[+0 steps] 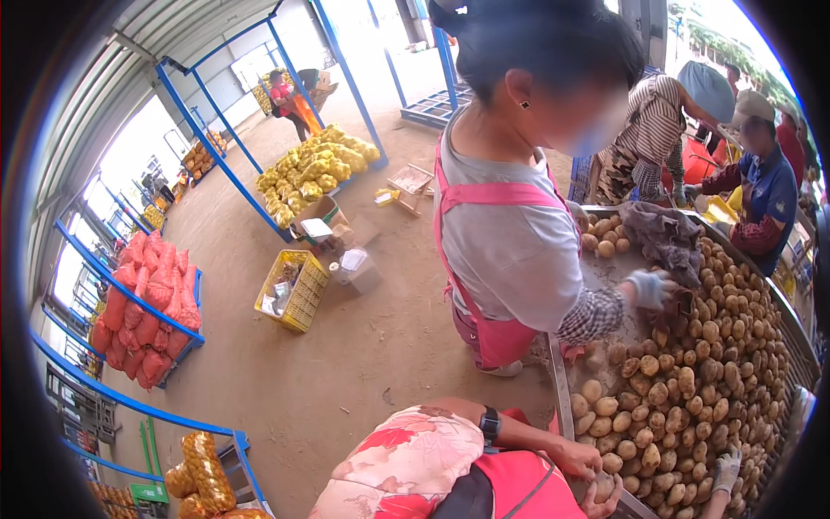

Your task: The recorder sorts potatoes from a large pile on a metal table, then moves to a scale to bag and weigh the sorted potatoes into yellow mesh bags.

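Note:
At the bottom, my left hand, bare, with a dark watch on its wrist and a floral sleeve above, has its fingers curled against a potato. Cupped around the same potato from below is my right hand, also bare; its arm is out of view. Both hands are at the near metal edge of a sorting table heaped with potatoes. A gloved hand, apparently another person's, reaches onto the heap at the lower right.
A co-worker in a pink apron stands close by, one gloved hand near a dark cloth. More people work beyond. Behind are a yellow crate, red sacks, yellow net bags and blue metal frames.

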Available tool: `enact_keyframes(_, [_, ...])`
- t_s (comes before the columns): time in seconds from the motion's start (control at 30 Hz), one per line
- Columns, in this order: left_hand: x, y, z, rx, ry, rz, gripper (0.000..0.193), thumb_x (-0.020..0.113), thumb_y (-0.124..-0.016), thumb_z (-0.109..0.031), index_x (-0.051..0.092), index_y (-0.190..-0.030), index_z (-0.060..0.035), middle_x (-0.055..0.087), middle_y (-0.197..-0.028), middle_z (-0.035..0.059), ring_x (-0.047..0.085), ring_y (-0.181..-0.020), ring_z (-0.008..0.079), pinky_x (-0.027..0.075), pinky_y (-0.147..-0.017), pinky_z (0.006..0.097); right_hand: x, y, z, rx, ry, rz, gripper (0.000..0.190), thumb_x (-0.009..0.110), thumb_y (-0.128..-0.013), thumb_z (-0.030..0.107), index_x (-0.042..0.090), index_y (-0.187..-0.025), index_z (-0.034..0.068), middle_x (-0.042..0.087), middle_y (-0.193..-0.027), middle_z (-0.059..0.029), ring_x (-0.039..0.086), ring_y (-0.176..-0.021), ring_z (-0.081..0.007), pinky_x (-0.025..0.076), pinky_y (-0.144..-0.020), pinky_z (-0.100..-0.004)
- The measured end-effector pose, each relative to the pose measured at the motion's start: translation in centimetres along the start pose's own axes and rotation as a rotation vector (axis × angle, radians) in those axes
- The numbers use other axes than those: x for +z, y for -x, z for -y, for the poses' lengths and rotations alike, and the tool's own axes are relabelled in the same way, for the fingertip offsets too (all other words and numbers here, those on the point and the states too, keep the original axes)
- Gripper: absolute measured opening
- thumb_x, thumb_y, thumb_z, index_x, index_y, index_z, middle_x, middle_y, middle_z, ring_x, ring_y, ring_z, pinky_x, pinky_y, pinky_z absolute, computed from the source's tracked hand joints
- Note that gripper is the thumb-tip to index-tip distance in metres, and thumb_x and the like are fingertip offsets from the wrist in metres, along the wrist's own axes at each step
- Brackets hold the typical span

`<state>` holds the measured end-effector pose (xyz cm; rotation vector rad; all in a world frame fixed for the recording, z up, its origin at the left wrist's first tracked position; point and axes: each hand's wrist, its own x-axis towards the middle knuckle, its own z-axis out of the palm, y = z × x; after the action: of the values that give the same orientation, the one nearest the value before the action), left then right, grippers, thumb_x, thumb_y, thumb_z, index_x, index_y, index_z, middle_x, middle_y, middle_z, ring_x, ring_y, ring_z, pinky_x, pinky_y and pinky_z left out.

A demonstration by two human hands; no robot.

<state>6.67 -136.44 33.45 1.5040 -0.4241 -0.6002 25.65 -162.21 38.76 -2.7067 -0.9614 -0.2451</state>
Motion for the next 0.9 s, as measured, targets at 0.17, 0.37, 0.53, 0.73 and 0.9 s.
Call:
enact_keyframes(0.17, [-3.3, 2.3, 1.6, 0.091, -0.448, -0.711, 0.015, 0.055, -0.080, -0.012, 0.060, -0.084, 0.0021, 0.061, -0.080, 0.0215, 0.061, -0.078, 0.0377, 0.048, -0.071, 0.0461, -5.8, -7.0, -12.6, -0.141, 0.411, 0.246, 0.038, 0.033, -0.099, 0.009, 0.046, -0.135, 0.004, 0.045, -0.139, -0.0114, 0.032, -0.136, -0.0267, 0.029, -0.113, -0.0306])
enact_keyframes(0.37, [-9.4, 1.0, 4.0, 0.039, -0.922, -0.802, 0.030, 0.058, -0.075, -0.010, 0.058, -0.104, -0.0017, 0.056, -0.109, 0.0177, 0.053, -0.105, 0.0364, 0.044, -0.086, 0.0433, -6.0, -3.6, -12.1, 0.049, 0.369, 0.110, 0.035, 0.039, -0.097, 0.011, 0.050, -0.129, 0.002, 0.048, -0.132, -0.0140, 0.038, -0.128, -0.0290, 0.034, -0.106, -0.0338])
enact_keyframes(0.53, [-9.1, -4.1, 5.1, -0.201, -1.078, -0.661, 0.034, 0.058, -0.073, -0.022, 0.059, -0.102, -0.0039, 0.059, -0.103, 0.0186, 0.056, -0.102, 0.0318, 0.039, -0.088, 0.0507, -2.1, 5.2, -1.3, 0.244, 0.039, -0.103, 0.032, 0.044, -0.095, 0.013, 0.052, -0.124, 0.001, 0.051, -0.126, -0.0161, 0.042, -0.121, -0.0309, 0.037, -0.101, -0.0364])
enact_keyframes(0.73, [-7.5, -6.0, 4.6, -0.229, -1.146, -0.658, 0.046, 0.062, -0.072, -0.029, 0.057, -0.110, -0.0040, 0.060, -0.102, 0.0215, 0.056, -0.102, 0.0373, 0.036, -0.093, 0.0519, 0.4, 12.1, 11.7, 0.353, -0.248, -0.145, 0.030, 0.050, -0.092, 0.014, 0.056, -0.118, 0.000, 0.054, -0.119, -0.0187, 0.048, -0.113, -0.0333, 0.042, -0.094, -0.0396])
enact_keyframes(0.9, [-9.5, -7.0, 4.1, -0.352, -0.973, -0.471, 0.047, 0.068, -0.071, -0.026, 0.054, -0.109, -0.0029, 0.058, -0.102, 0.0243, 0.055, -0.100, 0.0408, 0.038, -0.090, 0.0542, 0.9, 14.0, 15.6, 0.389, -0.348, -0.134, 0.029, 0.055, -0.090, 0.016, 0.059, -0.113, -0.001, 0.057, -0.113, -0.0209, 0.052, -0.106, -0.0352, 0.046, -0.089, -0.0422])
